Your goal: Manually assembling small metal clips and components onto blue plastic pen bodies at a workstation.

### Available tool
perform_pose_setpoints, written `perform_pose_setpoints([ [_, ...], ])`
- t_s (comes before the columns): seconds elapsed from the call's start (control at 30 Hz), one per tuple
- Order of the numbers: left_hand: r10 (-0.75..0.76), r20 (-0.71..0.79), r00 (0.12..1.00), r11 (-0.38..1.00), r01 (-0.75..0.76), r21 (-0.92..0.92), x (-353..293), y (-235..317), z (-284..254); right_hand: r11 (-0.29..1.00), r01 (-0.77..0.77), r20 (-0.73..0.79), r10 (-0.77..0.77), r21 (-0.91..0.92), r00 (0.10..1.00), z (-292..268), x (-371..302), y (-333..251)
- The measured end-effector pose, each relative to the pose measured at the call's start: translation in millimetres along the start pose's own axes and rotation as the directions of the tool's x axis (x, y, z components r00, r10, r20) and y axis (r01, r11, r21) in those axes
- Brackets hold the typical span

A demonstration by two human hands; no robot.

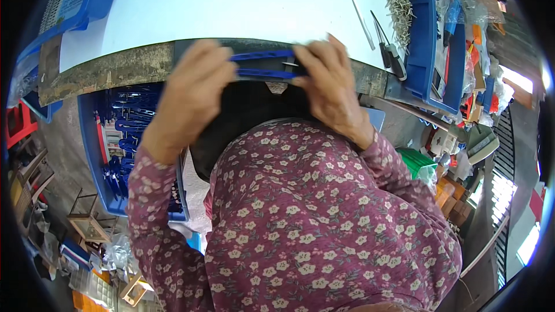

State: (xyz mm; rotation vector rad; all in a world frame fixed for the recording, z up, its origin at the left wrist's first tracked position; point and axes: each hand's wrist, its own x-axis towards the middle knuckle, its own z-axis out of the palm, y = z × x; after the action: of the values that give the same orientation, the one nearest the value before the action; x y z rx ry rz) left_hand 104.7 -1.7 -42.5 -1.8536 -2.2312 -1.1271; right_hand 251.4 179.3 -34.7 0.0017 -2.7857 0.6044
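Note:
Between my hands, at the table's near edge, a long blue plastic piece with two parallel strips (263,73) is stretched crosswise. My left hand (193,95), smeared by motion, is closed round its left end. My right hand (332,86) pinches the right end, thumb below and fingers above. By the right fingertips a small light metal pin (290,64) spans the gap between the strips. Both ends of the blue piece are hidden by my fingers.
A pile of small metal pins (396,3) lies at the table's far right, near black-handled snips (393,56) and a thin pointed metal tool (362,20). Blue bins (430,40) stand at both sides. Below the edge, left, a blue crate (92,156) holds several blue pieces.

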Motion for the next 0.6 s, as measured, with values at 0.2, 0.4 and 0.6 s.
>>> perform_pose_setpoints([
  [0.2, -0.334, -0.027, 0.942, 0.938, 0.335, 0.090, -50.4, -24.9, -78.3, 0.959, 0.262, -0.069, -0.255, 0.111, 0.964, 62.3, 73.2, -39.8],
  [0.4, -0.104, -0.008, 0.994, 0.992, 0.105, 0.070, -2.9, 11.9, -33.6, 0.997, 0.016, -0.050, -0.013, 0.073, 0.999, 5.7, 16.9, -7.2],
  [0.6, 0.017, 0.064, 0.998, 0.984, -0.006, -0.176, 19.9, 9.9, 9.3, 0.997, -0.081, -0.060, 0.079, -0.019, 0.995, -11.0, -16.2, 10.8],
])
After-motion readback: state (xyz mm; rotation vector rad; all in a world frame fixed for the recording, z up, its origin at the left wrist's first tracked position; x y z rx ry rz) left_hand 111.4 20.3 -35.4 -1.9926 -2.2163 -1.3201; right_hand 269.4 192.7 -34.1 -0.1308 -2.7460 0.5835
